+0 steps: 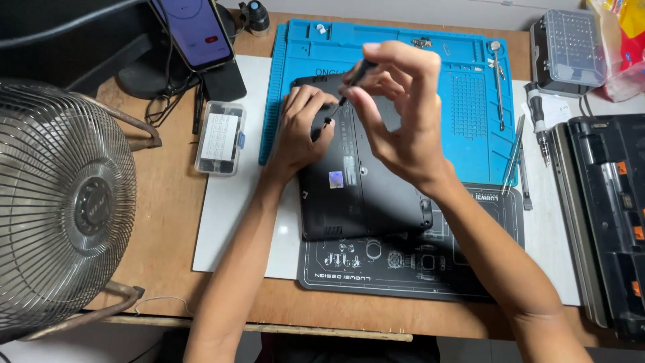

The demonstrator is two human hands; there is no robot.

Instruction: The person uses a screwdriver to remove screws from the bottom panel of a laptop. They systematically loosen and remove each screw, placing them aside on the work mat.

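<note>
A black laptop [359, 181] lies closed and bottom-up, slightly askew, across a blue mat and a dark mat, with a thin black screwdriver [354, 79] held tilted, tip down, above its upper edge.

My left hand [299, 131] and right hand [396, 111] are bare: no gloves, no rings that I can see, no watch or band on either wrist. Both forearms are uncovered all the way down to the bottom edge of the view, so no sleeve shows. My fingers are slim and the nails are cut short and unpainted. My arms are lean, with the wrist bones showing.
</note>
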